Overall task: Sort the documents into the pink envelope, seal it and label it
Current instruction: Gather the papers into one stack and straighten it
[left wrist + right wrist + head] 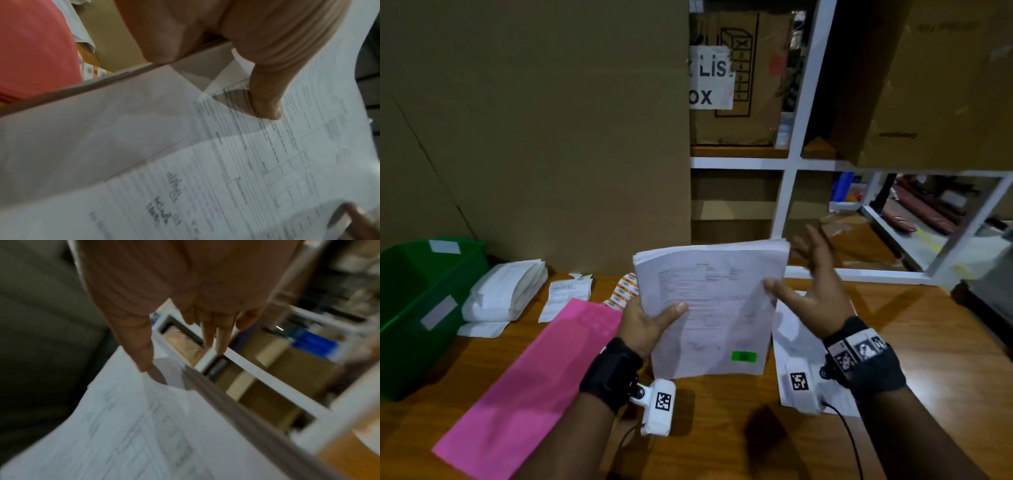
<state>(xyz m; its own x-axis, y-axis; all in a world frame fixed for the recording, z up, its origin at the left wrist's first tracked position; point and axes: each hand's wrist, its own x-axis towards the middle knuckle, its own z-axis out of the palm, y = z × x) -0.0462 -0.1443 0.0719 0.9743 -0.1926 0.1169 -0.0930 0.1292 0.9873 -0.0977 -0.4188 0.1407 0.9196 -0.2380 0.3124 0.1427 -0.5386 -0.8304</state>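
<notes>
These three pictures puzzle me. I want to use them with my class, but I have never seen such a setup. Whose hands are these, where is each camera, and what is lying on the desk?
No machine here: a person works with bare hands, wearing cameras. The wide picture comes from a head camera looking down; the other two come from cameras strapped to each wrist, looking along the fingers. The left hand holds a stack of documents upright, thumb on the front. The right hand is spread open, its thumb touching the stack's right edge. On the wooden table lie a pink envelope, a green bin, a pile of white pouches, a small slip, barcode labels, and more sheets under the right wrist.
</notes>
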